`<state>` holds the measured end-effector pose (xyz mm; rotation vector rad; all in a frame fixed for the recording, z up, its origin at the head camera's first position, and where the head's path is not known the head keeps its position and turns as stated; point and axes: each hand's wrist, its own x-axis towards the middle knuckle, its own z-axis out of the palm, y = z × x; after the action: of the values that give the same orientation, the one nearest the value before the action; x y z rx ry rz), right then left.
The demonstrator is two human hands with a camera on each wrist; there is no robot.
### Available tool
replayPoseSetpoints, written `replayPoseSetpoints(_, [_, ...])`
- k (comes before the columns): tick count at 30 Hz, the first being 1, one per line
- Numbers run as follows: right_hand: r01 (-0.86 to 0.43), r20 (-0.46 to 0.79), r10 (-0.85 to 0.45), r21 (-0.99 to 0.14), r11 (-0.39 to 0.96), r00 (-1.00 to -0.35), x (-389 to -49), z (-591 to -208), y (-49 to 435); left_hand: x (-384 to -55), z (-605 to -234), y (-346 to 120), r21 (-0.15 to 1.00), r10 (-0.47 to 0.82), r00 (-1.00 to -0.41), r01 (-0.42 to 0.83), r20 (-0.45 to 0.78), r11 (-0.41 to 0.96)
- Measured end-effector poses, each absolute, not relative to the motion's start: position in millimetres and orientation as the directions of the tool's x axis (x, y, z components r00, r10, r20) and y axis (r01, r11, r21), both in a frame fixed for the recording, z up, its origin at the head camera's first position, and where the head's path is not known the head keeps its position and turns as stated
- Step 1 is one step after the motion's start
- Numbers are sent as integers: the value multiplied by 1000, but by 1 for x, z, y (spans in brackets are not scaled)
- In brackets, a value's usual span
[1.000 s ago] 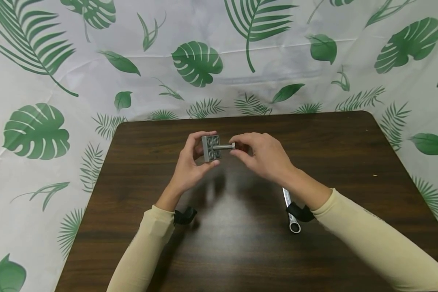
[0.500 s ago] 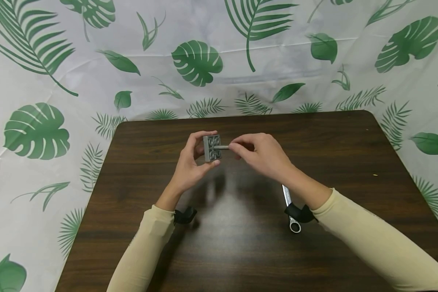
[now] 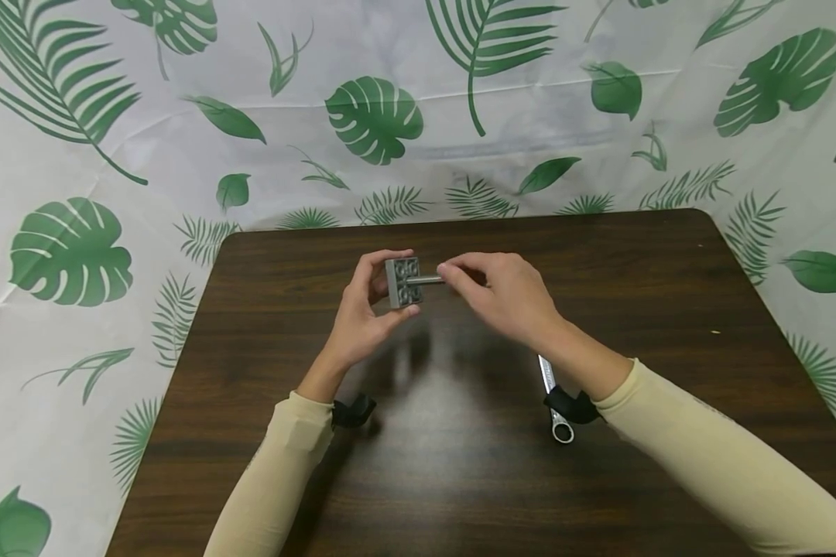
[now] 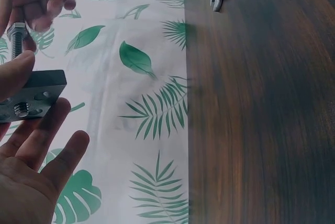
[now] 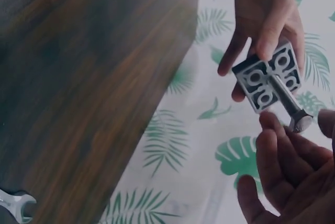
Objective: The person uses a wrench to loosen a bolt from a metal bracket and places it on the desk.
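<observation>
My left hand (image 3: 358,321) holds a small grey metal block (image 3: 393,285) above the table, thumb on one side and fingers on the other. A hex bolt (image 3: 426,280) runs through the block's middle; its threaded end (image 4: 21,110) pokes out of the far face in the left wrist view. Ring-shaped recesses mark the block's near face (image 5: 255,77) in the right wrist view. At the bolt's head (image 5: 301,122) are the thumb and fingers of my right hand (image 3: 508,298), pinching it in the head view, where they hide the head.
On the brown wooden table (image 3: 460,480) lies a combination wrench (image 3: 562,430), partly under my right wrist and its black strap (image 3: 573,405). A white leaf-print cloth (image 3: 286,178) hangs behind the table. A tiny pale scrap (image 3: 715,332) lies at the right.
My right thumb and fingers have closed over the bolt's head, which showed between them a second ago, then shifted slightly right. My left hand and the block have hardly moved.
</observation>
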<state>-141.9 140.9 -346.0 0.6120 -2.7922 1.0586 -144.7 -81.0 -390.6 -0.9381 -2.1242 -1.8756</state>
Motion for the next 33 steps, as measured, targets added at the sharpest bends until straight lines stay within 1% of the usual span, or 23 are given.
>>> replayPoseSetpoints(3, [-350,160,-330,-654,671,-930,-142,-345,143,-144,-391,-81,842,350,-792,539,501,16])
replayPoseSetpoints(6, [-370,171,-355,-682,631,-919,-142,-345,144,-145,-392,-81,841,353,-790,540,502,12])
replayPoseSetpoints(9, [-471,274,-396,-658,588,-877,-143,-346,144,-149,-399,-81,840,349,-790,543,505,13])
replayPoseSetpoints(12, [-602,410,-442,-582,547,-798,-144,-348,145,-156,-410,-83,842,348,-790,540,505,2])
replayPoseSetpoints(14, [-643,455,-454,-542,541,-766,-144,-349,145,-156,-409,-82,844,348,-791,537,502,2])
replayPoseSetpoints(15, [-642,457,-452,-536,548,-766,-144,-349,145,-155,-406,-82,844,350,-791,537,502,2])
replayPoseSetpoints(16, [-625,443,-441,-539,564,-780,-144,-349,145,-153,-403,-82,843,351,-790,538,502,5])
replayPoseSetpoints(17, [-590,412,-422,-553,589,-807,-143,-349,144,-151,-400,-81,841,352,-789,540,503,8])
replayPoseSetpoints(19, [-491,314,-377,-579,651,-871,-143,-347,145,-147,-393,-80,840,350,-790,542,503,16])
replayPoseSetpoints(21, [-387,200,-336,-597,703,-920,-143,-346,145,-147,-392,-80,838,350,-789,545,505,20])
replayPoseSetpoints(23, [-301,93,-310,-604,738,-946,-143,-344,145,-146,-392,-80,840,351,-790,542,502,20])
replayPoseSetpoints(25, [-262,28,-309,-608,749,-951,-144,-343,146,-146,-392,-80,842,357,-790,539,498,19])
replayPoseSetpoints(27, [-255,8,-320,-625,738,-947,-145,-343,147,-146,-392,-80,845,361,-791,535,494,17])
replayPoseSetpoints(28, [-267,18,-331,-632,728,-944,-145,-342,147,-146,-392,-80,847,361,-793,532,491,16])
replayPoseSetpoints(33, [-382,156,-371,-623,683,-916,-144,-342,146,-145,-393,-79,850,354,-799,526,486,19])
